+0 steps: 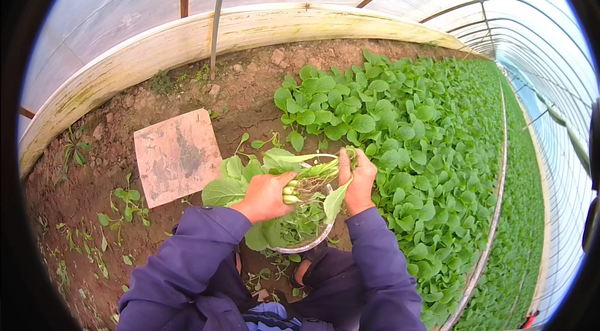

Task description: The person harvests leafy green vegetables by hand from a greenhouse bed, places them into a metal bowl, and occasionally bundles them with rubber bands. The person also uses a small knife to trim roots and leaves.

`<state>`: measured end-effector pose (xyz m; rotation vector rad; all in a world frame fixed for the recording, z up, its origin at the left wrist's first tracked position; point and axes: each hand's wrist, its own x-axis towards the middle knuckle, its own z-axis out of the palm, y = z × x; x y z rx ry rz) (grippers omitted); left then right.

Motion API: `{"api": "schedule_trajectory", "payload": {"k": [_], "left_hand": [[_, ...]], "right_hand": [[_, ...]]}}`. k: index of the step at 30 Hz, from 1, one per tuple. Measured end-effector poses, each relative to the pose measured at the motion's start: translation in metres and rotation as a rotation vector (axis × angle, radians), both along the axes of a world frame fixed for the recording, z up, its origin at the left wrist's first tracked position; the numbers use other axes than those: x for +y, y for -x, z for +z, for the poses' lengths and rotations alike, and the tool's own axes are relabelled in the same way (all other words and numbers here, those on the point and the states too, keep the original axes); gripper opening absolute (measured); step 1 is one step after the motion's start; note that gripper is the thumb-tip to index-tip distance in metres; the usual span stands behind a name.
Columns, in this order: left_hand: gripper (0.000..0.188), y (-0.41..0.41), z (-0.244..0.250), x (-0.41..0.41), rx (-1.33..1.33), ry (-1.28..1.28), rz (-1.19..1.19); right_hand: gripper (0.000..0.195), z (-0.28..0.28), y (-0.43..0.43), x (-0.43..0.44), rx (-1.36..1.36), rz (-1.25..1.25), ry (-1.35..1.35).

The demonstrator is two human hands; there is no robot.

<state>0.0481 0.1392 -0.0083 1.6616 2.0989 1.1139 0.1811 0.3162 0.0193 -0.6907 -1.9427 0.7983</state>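
Note:
My left hand [267, 196] is closed round a bunch of leafy green plants [227, 190], whose pale stem bases and thin roots point right. Larger leaves fan out on the left of that hand. My right hand [358, 178] grips green leaves and stems at the right end of the bunch, with one leaf hanging below it. Under both hands stands a round basin [304, 247] with a light rim, holding loose greens [302, 228]. The hands hide part of the basin.
A pinkish square board [178, 157] lies on the soil to the left. A dense bed of leafy greens [422, 162] fills the right side. A thin post [219, 17] stands by the greenhouse's plastic wall [290, 24]. Uprooted plants [127, 204] lie scattered at left.

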Motion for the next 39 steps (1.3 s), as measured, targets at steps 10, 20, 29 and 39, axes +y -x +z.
{"api": "schedule_trajectory", "payload": {"k": [10, 20, 29, 39], "left_hand": [[0.055, 0.003, 0.013, -0.001, 0.224, -0.062, 0.058], [0.054, 0.01, 0.01, -0.007, 0.264, -0.067, 0.087], [0.06, 0.034, 0.012, -0.022, 0.311, -0.16, 0.285], [0.048, 0.031, 0.011, -0.021, 0.458, -0.251, 0.311]], "right_hand": [[0.028, -0.005, 0.005, 0.014, 0.111, 0.018, 0.359], [0.035, -0.001, 0.008, 0.017, -0.009, -0.194, -0.038], [0.061, -0.074, -0.005, 0.009, -1.207, -0.043, 0.166], [0.043, 0.003, 0.025, -0.01, 0.018, 0.129, 0.443]]}}
